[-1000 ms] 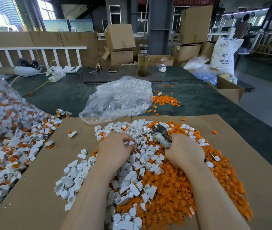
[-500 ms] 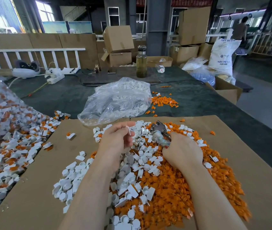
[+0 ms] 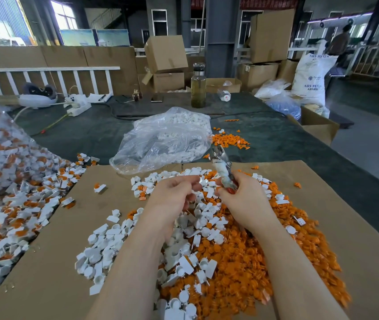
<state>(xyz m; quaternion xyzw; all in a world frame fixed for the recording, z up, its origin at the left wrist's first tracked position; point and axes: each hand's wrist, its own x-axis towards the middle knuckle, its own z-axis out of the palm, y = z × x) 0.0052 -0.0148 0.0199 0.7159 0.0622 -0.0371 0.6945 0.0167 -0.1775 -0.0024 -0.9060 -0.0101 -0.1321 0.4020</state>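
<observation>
- Over the brown cardboard sheet (image 3: pixel 68 250), left hand (image 3: pixel 174 192) pinches a small white plastic part (image 3: pixel 199 180).
- Right hand (image 3: pixel 246 199) grips tape-wrapped metal pliers (image 3: pixel 222 167), nose at 12 o'clock.
- Next, likely: feed the part between the pliers' tips.

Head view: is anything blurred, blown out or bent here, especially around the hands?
In the head view the tool in the right hand is motion-smeared; in the head view the orange parts at lower right streak too; the head view's top-left window is blown out, and its wide lens tilts the left column outward.
</observation>
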